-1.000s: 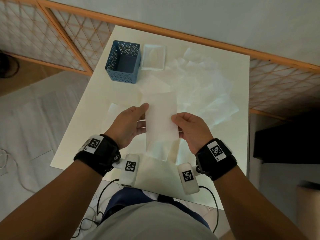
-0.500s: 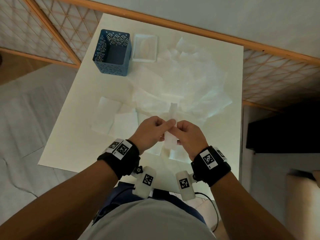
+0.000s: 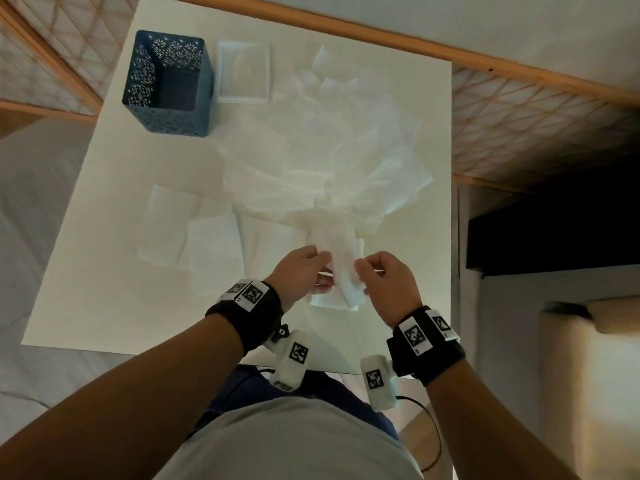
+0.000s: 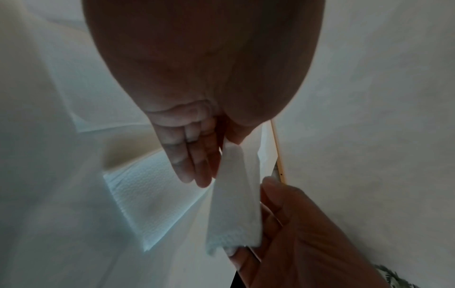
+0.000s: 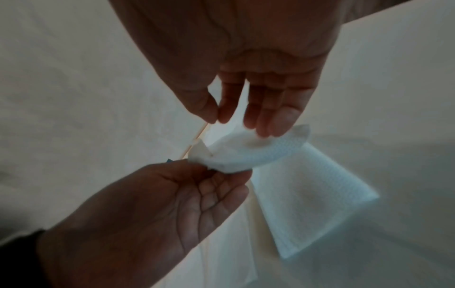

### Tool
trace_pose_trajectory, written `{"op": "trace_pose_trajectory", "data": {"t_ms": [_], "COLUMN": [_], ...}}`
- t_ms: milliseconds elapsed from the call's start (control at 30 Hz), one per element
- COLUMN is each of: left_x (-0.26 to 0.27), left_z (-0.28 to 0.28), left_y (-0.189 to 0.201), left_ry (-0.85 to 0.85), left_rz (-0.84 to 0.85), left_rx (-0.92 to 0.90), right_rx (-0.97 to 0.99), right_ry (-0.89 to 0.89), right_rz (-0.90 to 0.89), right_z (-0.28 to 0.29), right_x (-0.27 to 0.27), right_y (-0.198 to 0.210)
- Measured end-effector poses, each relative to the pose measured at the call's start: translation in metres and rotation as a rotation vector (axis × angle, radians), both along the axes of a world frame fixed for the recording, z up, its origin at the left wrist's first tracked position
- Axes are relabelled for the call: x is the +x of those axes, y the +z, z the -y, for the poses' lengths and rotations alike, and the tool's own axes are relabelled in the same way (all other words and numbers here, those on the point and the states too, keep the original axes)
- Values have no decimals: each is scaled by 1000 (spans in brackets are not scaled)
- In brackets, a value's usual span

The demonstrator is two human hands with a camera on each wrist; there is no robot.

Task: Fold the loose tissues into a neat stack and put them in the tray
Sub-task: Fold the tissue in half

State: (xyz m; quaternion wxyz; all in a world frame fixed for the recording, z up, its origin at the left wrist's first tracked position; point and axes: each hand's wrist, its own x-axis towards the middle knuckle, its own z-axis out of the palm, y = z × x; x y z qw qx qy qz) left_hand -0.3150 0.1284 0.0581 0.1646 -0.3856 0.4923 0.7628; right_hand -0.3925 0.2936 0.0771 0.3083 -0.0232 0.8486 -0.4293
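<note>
A narrow folded white tissue (image 3: 341,261) hangs a little above the table between both hands. My left hand (image 3: 325,271) pinches its left edge with thumb against fingers (image 4: 197,155). My right hand (image 3: 362,275) pinches its right edge; in the right wrist view its fingertips (image 5: 268,126) lie on the tissue (image 5: 241,154). Just beneath lies a small stack of folded tissues (image 3: 334,301), also seen in both wrist views (image 4: 147,204) (image 5: 315,194). A heap of loose tissues (image 3: 346,150) covers the middle of the table. The shallow white tray (image 3: 243,71) sits at the far edge.
A blue perforated basket (image 3: 168,86) stands left of the tray. Two flat folded tissues (image 3: 214,247) (image 3: 169,220) lie left of my hands. The white table (image 3: 104,289) ends close to my body; a wooden lattice rail (image 3: 519,60) runs behind it.
One second ago the hands held the tissue spread wide. They came together, folding it, and now hold a narrow strip lower, over the small stack.
</note>
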Motion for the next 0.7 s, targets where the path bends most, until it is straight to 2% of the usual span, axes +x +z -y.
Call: {"op": "trace_pose_trajectory", "data": {"t_ms": [67, 133, 267, 367, 500, 567, 700], "left_x": [-4, -7, -9, -10, -13, -12, -12], "left_z": [-7, -11, -12, -7, -1, -1, -2], "left_y": [-4, -8, -14, -22, -33, -36, -48], "left_ry": [-12, -21, -8, 17, 9, -32, -103], "left_rz": [16, 32, 36, 68, 115, 95, 70], "left_rx": [49, 92, 106, 77, 47, -18, -277], "right_rx": [102, 145, 36, -57, -44, 3, 46], "right_ry": [-6, -41, -179, -192, -185, -152, -124], "right_rz": [-56, 11, 272, 286, 256, 238, 225], "right_z": [-6, -14, -24, -28, -29, -27, -24], "right_x": [-1, -3, -7, -7, -11, -15, -19], "right_y": [-6, -17, -32, -39, -48, -54, -64]}}
